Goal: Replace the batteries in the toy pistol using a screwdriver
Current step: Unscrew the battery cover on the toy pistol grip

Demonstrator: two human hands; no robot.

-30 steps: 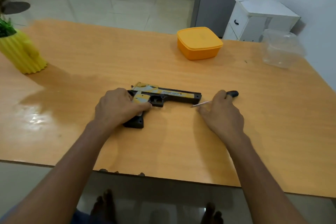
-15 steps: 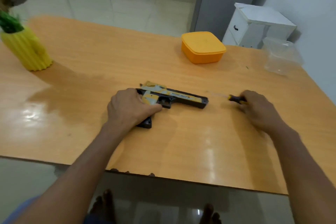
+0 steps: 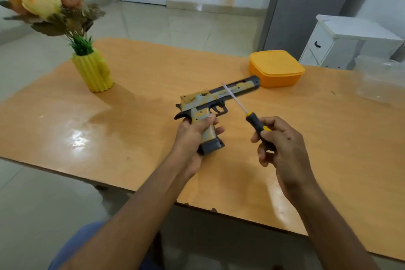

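Note:
A toy pistol [image 3: 219, 98] in yellow, grey and black is held up above the wooden table [image 3: 135, 129], barrel pointing to the far right. My left hand [image 3: 195, 138] grips its handle from below. My right hand [image 3: 278, 144] holds a screwdriver [image 3: 254, 121] by its black and yellow handle. The thin metal shaft slants up to the left and crosses in front of the pistol's barrel, its tip blurred.
An orange lidded box [image 3: 276, 68] sits just behind the pistol's muzzle. A yellow vase with flowers [image 3: 93, 70] stands at the far left. A clear plastic container [image 3: 381, 81] lies at the far right, with a white cabinet [image 3: 346, 39] beyond the table.
My left hand has lifted the pistol off the table by its handle. My right hand has picked up the screwdriver and brought it up towards the pistol.

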